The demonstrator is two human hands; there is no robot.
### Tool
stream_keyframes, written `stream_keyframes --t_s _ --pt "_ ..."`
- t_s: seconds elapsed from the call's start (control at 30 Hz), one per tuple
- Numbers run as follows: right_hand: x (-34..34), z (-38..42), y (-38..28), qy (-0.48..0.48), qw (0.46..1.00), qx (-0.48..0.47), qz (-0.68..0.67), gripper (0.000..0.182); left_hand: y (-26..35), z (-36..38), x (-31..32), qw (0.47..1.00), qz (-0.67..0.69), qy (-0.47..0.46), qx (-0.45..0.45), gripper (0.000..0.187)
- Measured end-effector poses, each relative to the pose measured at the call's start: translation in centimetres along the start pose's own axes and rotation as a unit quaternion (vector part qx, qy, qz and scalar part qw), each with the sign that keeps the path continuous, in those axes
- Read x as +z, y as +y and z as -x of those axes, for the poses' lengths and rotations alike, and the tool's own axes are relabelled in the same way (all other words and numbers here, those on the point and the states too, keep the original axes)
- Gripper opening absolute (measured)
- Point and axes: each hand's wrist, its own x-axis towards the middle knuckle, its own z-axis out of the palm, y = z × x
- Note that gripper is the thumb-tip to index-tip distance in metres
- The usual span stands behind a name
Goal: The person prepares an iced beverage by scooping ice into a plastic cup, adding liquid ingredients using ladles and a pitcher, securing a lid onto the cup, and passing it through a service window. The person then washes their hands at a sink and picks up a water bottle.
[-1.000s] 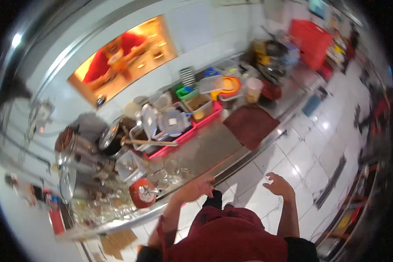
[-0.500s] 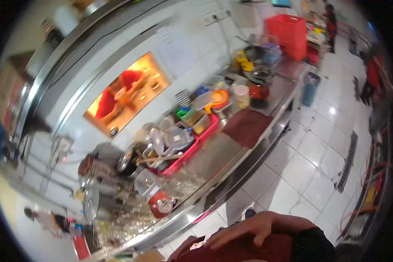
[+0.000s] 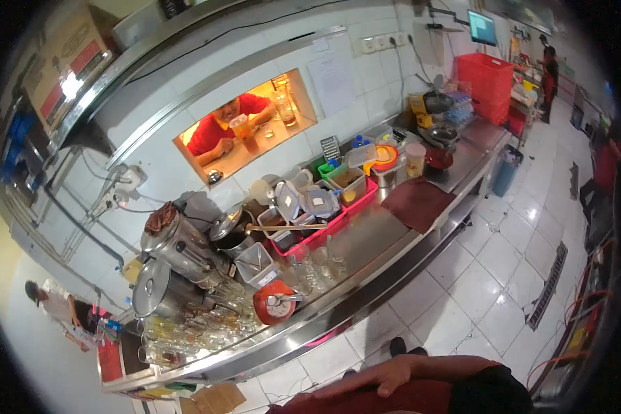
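My right hand [image 3: 383, 377] reaches in from the lower right and rests flat against the dark red apron [image 3: 414, 396] at my front. Its fingers are stretched out and hold nothing that I can see. My left hand is out of view. Beyond my body runs a steel counter [image 3: 355, 252]. An orange-red bowl [image 3: 263, 295] with a pale inside stands near its front edge, beside many glass mugs [image 3: 207, 324]. A pink-red basket [image 3: 310, 241] holds plastic containers and a wooden spoon-like stick [image 3: 290, 227]. A dark red cloth [image 3: 417, 205] lies farther along.
Steel pots [image 3: 152, 290] stand by the wall. Through a lit opening, a person in red [image 3: 238, 121] leans over a ledge with drinks. Red crates [image 3: 483, 83] are stacked at the far end. Other people stand at left and far right. A drain grate [image 3: 548, 293] crosses the tiled floor.
My view has shifted, so the counter sits farther right and the picture is sharper. Fingers seen lower left of my right hand have left the view. The right hand stays on the apron.
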Motion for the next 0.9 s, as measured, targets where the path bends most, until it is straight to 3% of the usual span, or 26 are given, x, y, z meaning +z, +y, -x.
stream_keyframes --t_s 0.13,0.27,0.33,0.37,0.47,0.53,0.57,0.63,0.67,0.9 --pt "1.3 1.5 0.5 0.046 0.998 -0.038 0.036 0.104 4.5 -2.6 0.0 1.0 0.024 0.016 -0.003 0.042" --pt "0.8 6.1 -3.6 0.063 0.99 -0.088 0.085 0.099 10.7 -5.5 1.7 0.999 0.037 0.027 0.011 0.042" --pt "-0.2 11.3 -5.3 0.173 0.962 -0.154 0.148 0.096 13.9 -6.4 3.5 0.999 0.037 0.032 0.017 0.042" --pt "2.1 12.1 -5.6 0.142 0.966 -0.166 0.137 0.094 15.4 -7.0 4.8 0.998 0.039 0.035 0.02 0.042" --pt "4.3 17.7 -9.1 0.113 0.964 -0.179 0.163 0.098 20.2 -7.5 8.7 0.998 0.039 0.042 0.018 0.042" --pt "4.5 22.8 -13.0 0.157 0.969 -0.102 0.16 0.096 22.6 -8.0 11.5 0.998 0.031 0.042 0.016 0.043" --pt "6.2 23.9 -15.4 0.225 0.965 -0.13 0.03 0.094 23.4 -8.2 12.8 0.999 0.025 0.041 0.015 0.043" --pt "7.2 25.5 -17.0 0.222 0.96 -0.163 0.054 0.09 25.1 -9.0 15.4 0.999 0.014 0.037 0.019 0.043" --pt "6.1 27.0 -16.6 0.146 0.953 -0.163 0.208 0.087 26.1 -9.2 16.3 0.999 0.01 0.036 0.02 0.043" --pt "1.4 37.9 -24.7 0.244 0.941 -0.126 0.196 0.088 36.5 -13.7 23.2 1.0 -0.014 0.01 0.022 0.044"
